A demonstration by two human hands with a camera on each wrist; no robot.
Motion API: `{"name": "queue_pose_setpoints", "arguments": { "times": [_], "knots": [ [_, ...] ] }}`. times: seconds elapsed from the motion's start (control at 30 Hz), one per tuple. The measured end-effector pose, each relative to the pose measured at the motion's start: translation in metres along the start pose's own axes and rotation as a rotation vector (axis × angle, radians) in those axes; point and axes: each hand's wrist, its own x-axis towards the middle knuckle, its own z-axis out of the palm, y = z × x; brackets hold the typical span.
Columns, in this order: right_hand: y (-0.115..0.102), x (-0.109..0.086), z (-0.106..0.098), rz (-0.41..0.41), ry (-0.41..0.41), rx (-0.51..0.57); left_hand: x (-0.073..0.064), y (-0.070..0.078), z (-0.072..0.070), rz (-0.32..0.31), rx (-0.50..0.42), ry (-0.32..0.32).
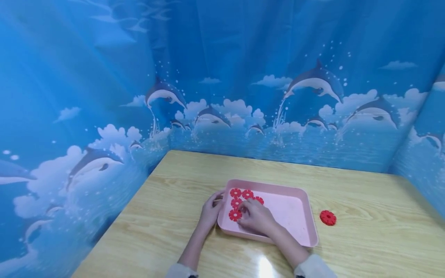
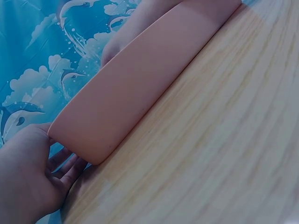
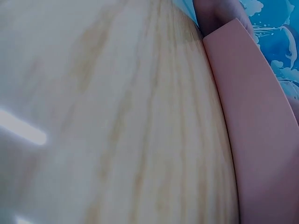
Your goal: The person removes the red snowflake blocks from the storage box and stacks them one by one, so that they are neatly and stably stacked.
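Note:
A shallow pink tray (image 1: 306,200) lies on the table, holding several flat red interlocking discs with notched rims and a centre hole. One disc (image 1: 235,192) sits in the far left corner, with others in a row beside it and a column below it. My left hand (image 1: 209,212) rests against the tray's left wall from outside, its thumb at the rim in the left wrist view. Reaching over the near wall, my right hand (image 1: 256,216) has thumb and forefinger at the edges of the nearest disc (image 1: 235,215). Its other fingers cover part of the tray floor.
More red discs, in a small pile (image 1: 328,217), lie on the table right of the tray. Around the wooden table (image 1: 365,235) hangs a blue curtain (image 1: 226,58) printed with dolphins. The tray's outer wall (image 3: 257,116) fills the right side of the right wrist view.

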Motion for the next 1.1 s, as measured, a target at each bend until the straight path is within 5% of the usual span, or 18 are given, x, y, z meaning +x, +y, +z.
{"name": "queue_pose_setpoints", "arguments": {
  "times": [0.1, 0.33, 0.57, 0.93, 1.1],
  "knots": [
    [0.000, 0.000, 0.000, -0.002, -0.001, -0.008, 0.001, -0.005, 0.000, 0.016, 0.004, 0.002],
    [0.001, 0.002, 0.002, 0.004, -0.001, -0.018, -0.013, 0.033, -0.002, 0.002, -0.001, -0.004],
    [0.001, 0.002, 0.001, -0.010, 0.003, -0.014, -0.013, 0.036, -0.001, -0.009, 0.016, -0.004],
    [-0.001, 0.002, 0.000, -0.018, 0.003, -0.034, 0.004, -0.006, 0.000, -0.010, 0.007, -0.005],
    [-0.002, 0.001, -0.001, -0.008, 0.006, -0.028, 0.004, -0.011, 0.002, -0.013, 0.020, 0.003]
  ]
}}
